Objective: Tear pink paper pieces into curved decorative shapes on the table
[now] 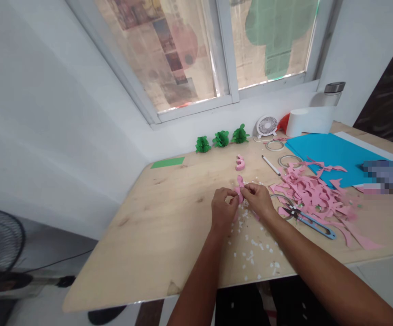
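Observation:
Between my two hands is a small pink paper cutout (240, 182), pinched near its lower part. My left hand (224, 204) grips its left side with thumb and forefinger. From the right, my right hand (258, 198) pinches the same piece. The fingers hide much of its lower end. Just beyond lies a stack of curved pink paper pieces (240, 162). Tiny white paper bits (250, 257) are scattered on the table under and in front of my wrists. Thread snips with a blue handle (313, 225) rest to the right of my right hand.
A heap of pink paper scraps (315, 190) covers the right side, beside blue sheets (322, 154). Tape rings (290, 156) and a white pen (271, 165) lie near. Several green paper shapes (221, 139), a green strip (167, 162) and a small fan (266, 126) line the back.

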A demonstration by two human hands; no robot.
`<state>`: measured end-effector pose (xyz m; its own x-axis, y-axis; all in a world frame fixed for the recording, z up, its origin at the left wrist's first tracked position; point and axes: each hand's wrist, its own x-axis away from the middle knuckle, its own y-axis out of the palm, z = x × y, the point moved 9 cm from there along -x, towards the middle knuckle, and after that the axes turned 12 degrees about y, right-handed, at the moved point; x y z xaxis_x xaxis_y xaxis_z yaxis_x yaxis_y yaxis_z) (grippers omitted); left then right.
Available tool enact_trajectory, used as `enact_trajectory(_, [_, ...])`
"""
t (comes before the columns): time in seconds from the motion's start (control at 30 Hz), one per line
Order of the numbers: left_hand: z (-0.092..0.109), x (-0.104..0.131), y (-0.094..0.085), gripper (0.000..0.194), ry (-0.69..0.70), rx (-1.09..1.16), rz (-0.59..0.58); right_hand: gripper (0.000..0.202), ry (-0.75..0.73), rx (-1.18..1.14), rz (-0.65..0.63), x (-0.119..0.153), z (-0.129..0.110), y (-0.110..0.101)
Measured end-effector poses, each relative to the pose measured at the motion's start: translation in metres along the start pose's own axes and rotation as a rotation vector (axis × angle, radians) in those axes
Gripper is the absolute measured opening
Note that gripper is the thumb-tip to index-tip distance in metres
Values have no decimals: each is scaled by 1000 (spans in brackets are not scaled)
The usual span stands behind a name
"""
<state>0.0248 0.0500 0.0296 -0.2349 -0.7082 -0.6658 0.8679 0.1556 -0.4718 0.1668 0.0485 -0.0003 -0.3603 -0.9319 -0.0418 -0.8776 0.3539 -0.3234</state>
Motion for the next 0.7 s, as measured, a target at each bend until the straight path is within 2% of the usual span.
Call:
enact_trajectory(0.17, [-1, -1, -1, 10, -23, 3, 4, 30, 2, 2, -7, 0, 1, 1])
enact_trajectory(0.33, [-8, 1, -5, 4, -108, 19, 13, 31, -4, -5, -2, -1, 1, 0])
enact_trajectory(0.7, [-11, 2, 1, 6, -161, 34, -44, 31, -5, 1, -7, 1, 0, 1])
